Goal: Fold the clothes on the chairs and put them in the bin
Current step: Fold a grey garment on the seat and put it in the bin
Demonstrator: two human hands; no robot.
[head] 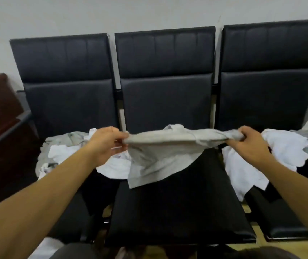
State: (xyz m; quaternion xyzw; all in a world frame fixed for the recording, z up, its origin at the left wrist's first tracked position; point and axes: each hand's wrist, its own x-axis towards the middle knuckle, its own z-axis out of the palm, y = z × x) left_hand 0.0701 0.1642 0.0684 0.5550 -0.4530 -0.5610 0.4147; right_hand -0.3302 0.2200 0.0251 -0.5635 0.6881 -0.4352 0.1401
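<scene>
Stretching above the middle chair (179, 208) seat, a grey garment (160, 157) was held taut | left hand (104, 146) fingers were pinched on its left end | right hand (248, 144) fingers were curled round its bunched right end | clothes piles (284, 150) were seen on the chairs either side of the middle chair

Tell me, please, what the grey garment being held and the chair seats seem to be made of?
Grey garment: soft, matte knit fabric, probably cotton jersey; it sags and creases between the hands. Middle chair seat: black padded upholstery with faint sheen and stitched panels, likely faux leather.
</scene>
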